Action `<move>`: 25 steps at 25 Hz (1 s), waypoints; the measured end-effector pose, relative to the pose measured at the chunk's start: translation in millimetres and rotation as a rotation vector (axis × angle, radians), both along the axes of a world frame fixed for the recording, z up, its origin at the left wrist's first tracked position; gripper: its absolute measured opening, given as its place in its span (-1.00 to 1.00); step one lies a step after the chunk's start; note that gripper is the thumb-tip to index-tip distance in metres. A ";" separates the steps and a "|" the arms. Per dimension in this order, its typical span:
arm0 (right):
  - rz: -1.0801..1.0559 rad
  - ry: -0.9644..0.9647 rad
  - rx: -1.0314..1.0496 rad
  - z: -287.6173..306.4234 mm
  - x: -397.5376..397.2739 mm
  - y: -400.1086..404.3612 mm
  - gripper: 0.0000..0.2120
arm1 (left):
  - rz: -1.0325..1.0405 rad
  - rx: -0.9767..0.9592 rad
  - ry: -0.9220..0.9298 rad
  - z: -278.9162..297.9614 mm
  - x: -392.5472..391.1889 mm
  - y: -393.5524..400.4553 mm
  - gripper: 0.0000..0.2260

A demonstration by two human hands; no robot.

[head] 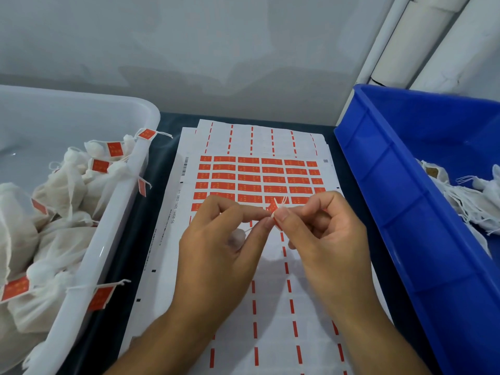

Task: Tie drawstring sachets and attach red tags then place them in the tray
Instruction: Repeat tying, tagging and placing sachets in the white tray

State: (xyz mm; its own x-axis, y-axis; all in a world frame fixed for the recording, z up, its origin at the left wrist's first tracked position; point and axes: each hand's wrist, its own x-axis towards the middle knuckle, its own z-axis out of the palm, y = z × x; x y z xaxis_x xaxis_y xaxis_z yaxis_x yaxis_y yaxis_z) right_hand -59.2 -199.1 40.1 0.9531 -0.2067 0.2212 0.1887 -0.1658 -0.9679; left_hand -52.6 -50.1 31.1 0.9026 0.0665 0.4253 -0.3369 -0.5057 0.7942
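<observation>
Both hands [273, 220] pinch a red tag [273, 209] onto white string [281, 202].

Red tag [273, 209] with white drawstring [281, 202] ends is pinched between fingers [281, 215]; tagged white sachets [62, 185] are piled in white tray [113, 201] far left of them.

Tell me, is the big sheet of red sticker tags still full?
Partly used. The white sticker sheet keeps red tags only in its middle rows; the top and bottom rows are peeled bare.
</observation>
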 end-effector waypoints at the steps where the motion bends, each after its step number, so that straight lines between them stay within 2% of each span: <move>1: 0.007 -0.001 -0.011 -0.7 0.1 -0.3 -0.75 | 0.003 -0.003 0.006 0.1 0.0 0.2 -0.75; 4: 0.015 0.026 -0.070 -1.0 2.2 -0.4 -0.76 | -0.001 -0.028 0.039 0.5 0.7 1.0 -0.82; 6: 0.032 0.062 -0.156 0.4 3.7 -2.2 -0.69 | -0.019 -0.069 0.081 0.6 1.6 1.6 -0.87; 8: 0.091 0.106 -0.217 1.4 4.9 -5.1 -0.65 | -0.059 -0.131 0.143 1.2 2.0 1.8 -0.86; 13: 0.148 0.003 -0.233 1.0 3.1 -4.9 -0.88 | -0.158 -0.188 0.240 -0.2 2.6 4.0 -0.83; 17: 0.093 -0.109 -0.294 1.7 -0.2 -2.8 -0.96 | -0.178 -0.221 0.266 -0.8 2.1 3.5 -0.87; 19: 0.061 -0.113 -0.257 4.7 -0.3 -3.1 -0.96 | -0.182 -0.263 0.306 -1.7 0.7 3.3 -0.92; 22: 0.040 -0.103 -0.222 21.3 2.7 2.6 -0.91 | -0.156 -0.447 0.348 -3.3 2.5 4.7 -0.87; 25: 0.078 -0.180 -0.282 56.7 7.2 27.7 -0.90 | -0.011 -0.707 0.468 -6.6 15.1 9.4 -0.83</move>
